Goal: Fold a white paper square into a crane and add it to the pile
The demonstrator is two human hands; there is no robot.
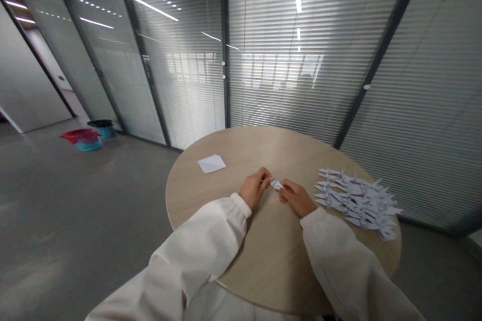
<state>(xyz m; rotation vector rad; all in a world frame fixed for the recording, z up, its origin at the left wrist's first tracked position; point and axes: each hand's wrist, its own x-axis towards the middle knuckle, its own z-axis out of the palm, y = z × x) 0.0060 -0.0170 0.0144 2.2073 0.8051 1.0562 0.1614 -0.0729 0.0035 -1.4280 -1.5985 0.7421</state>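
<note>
Your two hands are together just above the table, with the left hand [256, 188] and the right hand [297, 197] closing from either side on one small folded piece of white paper [276, 185]. It is pinched between the fingers of both hands, at about 12 o'clock from you, and part of it shows between them. Two cream-white sleeves [196, 246] with gathered cuffs run back toward you from the lower edge of the view.

All of this is over one round wooden table [271, 271]. On it, at about 3 o'clock from your hands, lies one pile of paper cranes [356, 200]. There are more than ten, but they overlap too much for an exact count. At about 10 o'clock from your hands lies one square sheet of white paper [211, 163], flat and apart from everything else.

Farther off at 10 o'clock from you, two teal plastic tubs stand on the grey floor [45, 200], one with a red rim [88, 139] and one with a black rim [102, 128]. Beyond the table at 12 o'clock stands a glass partition with slatted blinds [301, 60].
</note>
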